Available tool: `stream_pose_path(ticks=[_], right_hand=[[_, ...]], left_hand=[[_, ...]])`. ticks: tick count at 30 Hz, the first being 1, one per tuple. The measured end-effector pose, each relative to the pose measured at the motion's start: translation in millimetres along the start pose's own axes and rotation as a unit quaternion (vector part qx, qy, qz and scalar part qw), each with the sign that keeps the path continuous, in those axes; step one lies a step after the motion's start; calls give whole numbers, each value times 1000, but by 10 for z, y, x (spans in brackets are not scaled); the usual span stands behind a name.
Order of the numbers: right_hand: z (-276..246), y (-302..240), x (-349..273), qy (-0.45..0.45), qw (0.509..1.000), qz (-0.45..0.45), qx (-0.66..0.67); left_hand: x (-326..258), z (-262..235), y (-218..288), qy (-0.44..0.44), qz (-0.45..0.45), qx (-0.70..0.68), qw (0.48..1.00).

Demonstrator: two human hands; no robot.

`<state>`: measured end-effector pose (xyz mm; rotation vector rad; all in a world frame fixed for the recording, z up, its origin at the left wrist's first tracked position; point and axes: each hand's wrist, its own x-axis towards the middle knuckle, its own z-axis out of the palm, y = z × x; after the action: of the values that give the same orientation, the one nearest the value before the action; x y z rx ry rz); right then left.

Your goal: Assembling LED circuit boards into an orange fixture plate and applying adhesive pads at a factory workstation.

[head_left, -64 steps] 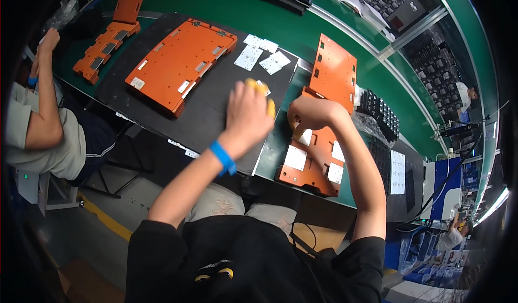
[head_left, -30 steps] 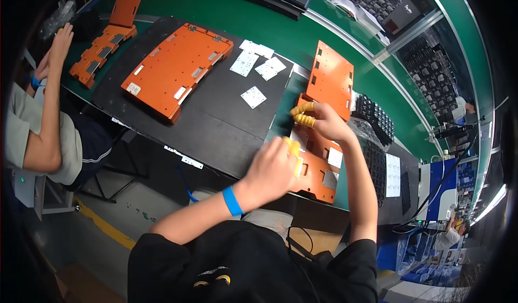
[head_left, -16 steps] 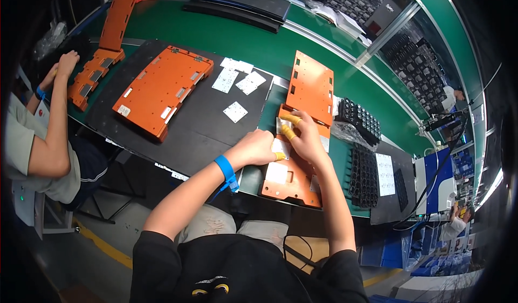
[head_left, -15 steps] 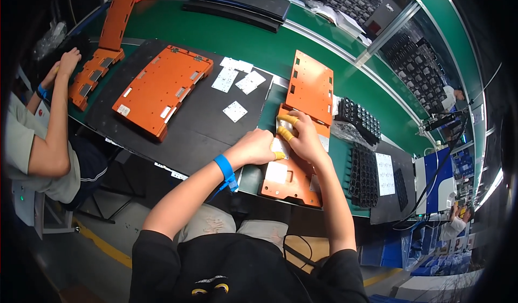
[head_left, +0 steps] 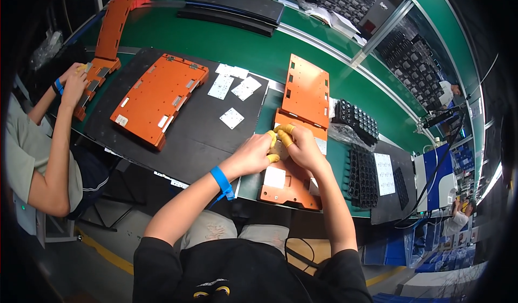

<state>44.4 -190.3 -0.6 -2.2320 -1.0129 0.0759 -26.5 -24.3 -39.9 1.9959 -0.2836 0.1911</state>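
My left hand (head_left: 252,154) and my right hand (head_left: 301,146) meet over an orange plate (head_left: 287,183) at the table's near edge. Both wear yellow finger cots and pinch a small white square pad (head_left: 279,148) between them, just above the plate. Another white pad (head_left: 274,177) lies seated on the plate below my hands. A blue band circles my left wrist. A second orange plate (head_left: 307,90) lies tilted just beyond the first.
A large orange plate (head_left: 159,98) rests on the black mat (head_left: 194,135), with loose white pads (head_left: 233,85) beside it. Black trays (head_left: 362,165) sit to my right. A co-worker's hand (head_left: 73,82) works on orange parts at far left.
My left hand came back from the mat and joined my right hand over the near orange plate. Both hands now hold a white pad together.
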Motion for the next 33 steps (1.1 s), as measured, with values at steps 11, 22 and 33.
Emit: stream_pose_path(ticks=[11,22,33], right_hand=[[10,3,-146,-15,999,38,-17],[-131,51,-356,21,988,96,117],[-109,82,-476,103,983,30,-147]], left_hand=[[-20,-43,-11,-6,-33,20,999],[-454,28,438,-85,-80,249,962],[-444,87,382,-22,-110,125,986]])
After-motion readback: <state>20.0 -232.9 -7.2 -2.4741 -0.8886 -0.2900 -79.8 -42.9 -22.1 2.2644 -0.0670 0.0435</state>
